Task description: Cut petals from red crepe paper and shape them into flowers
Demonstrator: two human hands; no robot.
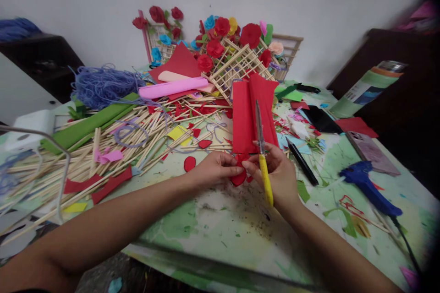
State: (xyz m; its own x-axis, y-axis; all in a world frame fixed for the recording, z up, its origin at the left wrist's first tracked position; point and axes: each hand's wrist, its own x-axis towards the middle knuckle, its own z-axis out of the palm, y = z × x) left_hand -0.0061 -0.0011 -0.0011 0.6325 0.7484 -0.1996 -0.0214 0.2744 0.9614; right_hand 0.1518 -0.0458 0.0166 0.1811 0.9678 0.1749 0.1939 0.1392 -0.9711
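My left hand (pixel 215 168) and my right hand (pixel 278 171) meet at the middle of the table, both pinching small red paper petals (pixel 239 177). My right hand also holds yellow-handled scissors (pixel 263 165), blades shut and pointing away from me. Just beyond the hands lies a folded strip of red crepe paper (pixel 249 112), under the scissor blades. A few loose red petals (pixel 189 163) lie on the table to the left of my left hand.
A heap of thin wooden sticks (pixel 103 146), green paper roll (pixel 89 124), pink roll (pixel 172 88) and purple yarn (pixel 99 84) fill the left. A stick lattice with paper flowers (pixel 227 55) leans at the wall. Black marker (pixel 302 162), phone (pixel 371 151) and blue glue gun (pixel 367 187) lie right.
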